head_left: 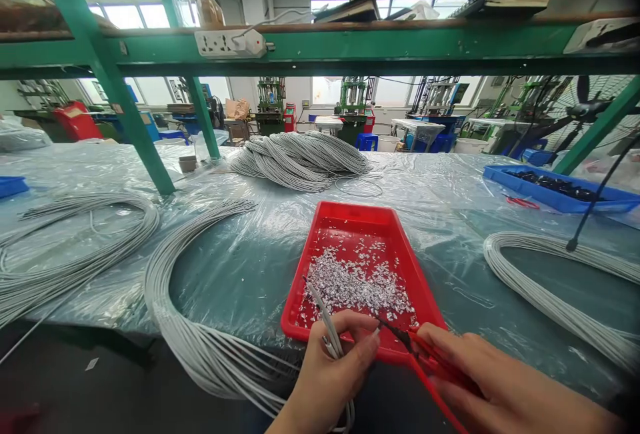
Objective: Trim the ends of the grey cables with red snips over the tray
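My left hand [333,371] is closed around a few light grey cables [320,304], with one cable end pinched between thumb and fingers. Red-handled cutters [440,361] are gripped in my right hand [480,371]. Their dark jaws are at the pinched cable end; whether they touch it I cannot tell. Under both hands lies a red tray [357,211] with many small silvery scraps on its bottom. A curved bundle of grey cables [185,327] lies left of the tray and hangs over the table's front edge.
Further cable bundles lie at the far left [120,241], at the right [520,281] and in a heap behind the tray [300,161]. A blue tray [555,206] with dark parts stands back right. A green frame post [133,114] rises at left, under a crossbeam with a power strip [230,43].
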Tool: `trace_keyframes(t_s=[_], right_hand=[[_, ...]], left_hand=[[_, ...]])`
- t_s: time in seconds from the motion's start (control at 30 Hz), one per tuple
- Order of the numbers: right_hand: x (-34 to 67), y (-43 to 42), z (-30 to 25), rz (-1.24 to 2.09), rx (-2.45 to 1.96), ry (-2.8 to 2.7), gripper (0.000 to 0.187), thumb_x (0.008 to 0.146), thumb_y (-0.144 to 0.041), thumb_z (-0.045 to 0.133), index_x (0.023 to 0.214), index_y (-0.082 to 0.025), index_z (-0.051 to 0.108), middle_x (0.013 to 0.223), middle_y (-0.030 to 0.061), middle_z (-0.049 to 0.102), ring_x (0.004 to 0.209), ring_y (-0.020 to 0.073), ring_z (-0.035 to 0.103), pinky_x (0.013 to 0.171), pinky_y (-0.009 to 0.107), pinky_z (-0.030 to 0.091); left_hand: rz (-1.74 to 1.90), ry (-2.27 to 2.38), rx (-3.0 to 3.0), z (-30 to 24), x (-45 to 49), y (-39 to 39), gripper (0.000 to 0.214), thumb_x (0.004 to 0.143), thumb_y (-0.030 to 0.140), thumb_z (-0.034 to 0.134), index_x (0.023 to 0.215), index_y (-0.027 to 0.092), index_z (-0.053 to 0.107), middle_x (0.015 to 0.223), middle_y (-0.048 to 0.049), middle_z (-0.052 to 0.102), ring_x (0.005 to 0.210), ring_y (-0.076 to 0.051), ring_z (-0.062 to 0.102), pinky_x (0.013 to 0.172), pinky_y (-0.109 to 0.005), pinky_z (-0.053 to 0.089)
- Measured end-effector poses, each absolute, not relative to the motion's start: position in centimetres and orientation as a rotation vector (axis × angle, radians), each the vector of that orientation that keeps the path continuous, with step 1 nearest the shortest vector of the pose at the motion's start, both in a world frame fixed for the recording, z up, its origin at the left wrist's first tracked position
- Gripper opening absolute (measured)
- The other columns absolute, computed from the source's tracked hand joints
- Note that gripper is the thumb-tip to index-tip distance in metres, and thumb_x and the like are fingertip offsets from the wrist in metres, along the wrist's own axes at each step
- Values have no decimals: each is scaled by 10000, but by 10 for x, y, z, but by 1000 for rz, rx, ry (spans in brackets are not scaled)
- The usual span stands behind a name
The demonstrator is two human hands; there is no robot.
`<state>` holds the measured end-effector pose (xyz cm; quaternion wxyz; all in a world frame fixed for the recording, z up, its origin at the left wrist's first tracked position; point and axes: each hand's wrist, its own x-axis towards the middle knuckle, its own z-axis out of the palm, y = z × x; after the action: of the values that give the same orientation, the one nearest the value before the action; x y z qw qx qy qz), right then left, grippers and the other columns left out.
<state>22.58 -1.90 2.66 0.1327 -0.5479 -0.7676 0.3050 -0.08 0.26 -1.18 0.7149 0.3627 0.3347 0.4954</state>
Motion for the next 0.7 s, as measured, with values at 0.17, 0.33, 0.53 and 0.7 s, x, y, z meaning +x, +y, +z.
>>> trace_keyframes(t_s=[0.17, 0.33, 0.53, 0.7], right_hand=[[242, 9, 16, 911, -1528, -2112, 623, 958, -687, 514, 1391, -257, 636, 1136, 145, 754, 1070, 363, 716, 979, 514, 566], [237, 28, 20, 993, -1319, -1782, 501, 908, -717, 607, 1070, -250, 690, 818, 58, 739, 736, 271, 726, 654, 339, 635], [213, 24, 44, 1079, -1271, -1674, 447, 745, -643, 842, 905, -259, 678, 692, -7, 666, 637, 216, 670, 589, 283, 613], [186, 22, 44, 1339, -1061, -1804, 362, 798, -535, 840, 918, -232, 682, 794, 9, 694, 719, 198, 685, 668, 281, 602]], left_hand=[[1139, 770, 1187, -34, 1, 2, 545, 857, 673, 680, 1006, 162, 795, 640, 13, 581, 444, -79, 513, 437, -204, 395], [1189, 750, 1994, -47, -1, -8, 569, 1033, 539, 442, 1041, 116, 823, 907, -185, 743, 896, -260, 689, 814, -379, 543], [989, 610, 1144, -68, 3, -10, 729, 866, 825, 488, 564, 171, 600, 385, 77, 330, 330, -71, 343, 384, -225, 245], [931, 443, 930, -75, 6, -13, 598, 462, 633, 962, 632, 153, 650, 507, 41, 507, 396, -73, 453, 387, -210, 319]])
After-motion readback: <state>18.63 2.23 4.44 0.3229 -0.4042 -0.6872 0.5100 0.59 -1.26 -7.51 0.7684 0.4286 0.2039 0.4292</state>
